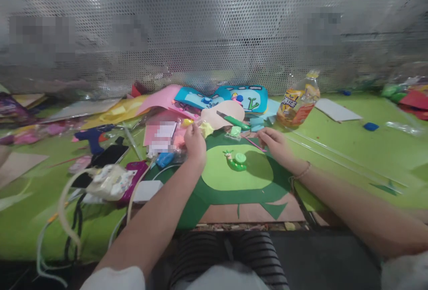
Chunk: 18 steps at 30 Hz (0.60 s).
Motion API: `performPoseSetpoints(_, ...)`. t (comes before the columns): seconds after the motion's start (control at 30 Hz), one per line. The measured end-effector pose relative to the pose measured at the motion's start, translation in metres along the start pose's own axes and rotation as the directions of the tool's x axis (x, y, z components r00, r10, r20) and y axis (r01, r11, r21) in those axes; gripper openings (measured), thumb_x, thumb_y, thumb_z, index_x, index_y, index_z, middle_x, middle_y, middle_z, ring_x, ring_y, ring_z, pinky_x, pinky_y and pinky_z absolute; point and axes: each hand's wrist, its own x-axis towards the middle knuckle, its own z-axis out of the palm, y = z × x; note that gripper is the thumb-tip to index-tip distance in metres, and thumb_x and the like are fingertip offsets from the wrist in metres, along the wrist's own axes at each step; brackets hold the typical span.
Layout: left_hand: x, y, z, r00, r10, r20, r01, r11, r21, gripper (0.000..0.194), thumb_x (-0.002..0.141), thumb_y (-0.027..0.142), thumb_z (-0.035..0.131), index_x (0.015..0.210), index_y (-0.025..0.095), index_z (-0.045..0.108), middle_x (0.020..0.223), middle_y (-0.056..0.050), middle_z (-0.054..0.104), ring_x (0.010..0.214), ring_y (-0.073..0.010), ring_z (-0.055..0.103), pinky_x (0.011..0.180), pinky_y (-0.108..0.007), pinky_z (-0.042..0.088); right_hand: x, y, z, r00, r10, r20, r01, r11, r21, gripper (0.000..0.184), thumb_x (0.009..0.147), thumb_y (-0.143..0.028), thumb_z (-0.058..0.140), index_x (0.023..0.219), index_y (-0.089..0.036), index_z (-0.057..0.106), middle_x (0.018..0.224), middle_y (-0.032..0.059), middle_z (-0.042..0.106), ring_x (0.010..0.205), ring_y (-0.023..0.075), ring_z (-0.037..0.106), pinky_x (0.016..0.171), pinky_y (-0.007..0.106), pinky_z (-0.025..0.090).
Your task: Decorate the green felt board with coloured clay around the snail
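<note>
Spreading widest, the dark card (197,198) surrounds the oval (217,180), whose place between the forearms probably suits two-handed reach; the bottle (296,105) stands beyond its far right, seemingly out of the way. Off the oval's upper left, the left hand (195,147) has fingertips close together, contents untellable; off its upper right, the right hand (274,143) curls its fingers, grip untellable. Beyond the oval lies the knife (238,122), by its upper-right edge the stick (253,142), and upon it the snail (239,160), untouched, perhaps to spare its shape.
</note>
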Motion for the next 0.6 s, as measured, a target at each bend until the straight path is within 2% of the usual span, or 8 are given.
performPoseSetpoints(0.1,0.002,-0.012,0.003,0.997,-0.077,0.023,0.077,0.997,-0.024,0.025,0.089,0.030,0.041,0.098,0.017,0.060,0.105,-0.010,0.067,0.102,-0.0194,0.062,0.085,-0.031,0.048,0.003,0.003,-0.001,0.999,0.047,-0.012,-0.046,0.998,0.030,0.037,0.086,-0.052,0.050,0.067,-0.020,0.052,0.052,-0.0041,0.047,0.049,0.0109,0.044,0.049,0.024,0.036)
performPoseSetpoints(0.23,-0.006,-0.013,0.007,0.992,-0.110,0.054,0.113,0.993,-0.046,0.029,0.088,0.027,0.044,0.112,0.018,0.057,0.128,-0.010,0.057,0.120,-0.0193,0.052,0.098,-0.032,0.043,0.002,0.004,0.000,0.997,0.080,-0.013,-0.079,0.995,0.066,0.037,0.085,-0.053,0.049,0.070,-0.020,0.056,0.052,-0.0042,0.046,0.049,0.0113,0.043,0.048,0.024,0.036)
performPoseSetpoints(0.43,-0.009,-0.009,0.005,0.992,-0.101,0.070,0.104,0.994,-0.045,0.032,0.089,0.029,0.044,0.118,0.020,0.055,0.129,-0.009,0.057,0.122,-0.0198,0.051,0.102,-0.034,0.040,0.000,0.006,-0.006,0.996,0.092,-0.014,-0.091,0.993,0.081,0.035,0.086,-0.052,0.050,0.072,-0.021,0.058,0.052,-0.0039,0.046,0.049,0.0120,0.043,0.048,0.025,0.036)
performPoseSetpoints(0.6,-0.011,-0.004,0.001,0.997,-0.047,0.054,0.046,0.999,0.021,0.032,0.090,0.029,0.041,0.118,0.023,0.054,0.128,-0.007,0.057,0.120,-0.0194,0.051,0.100,-0.035,0.041,-0.003,0.002,-0.010,0.998,0.068,0.015,-0.069,0.996,0.051,0.035,0.086,-0.052,0.049,0.072,-0.021,0.058,0.052,-0.0037,0.045,0.048,0.0122,0.041,0.046,0.026,0.034)
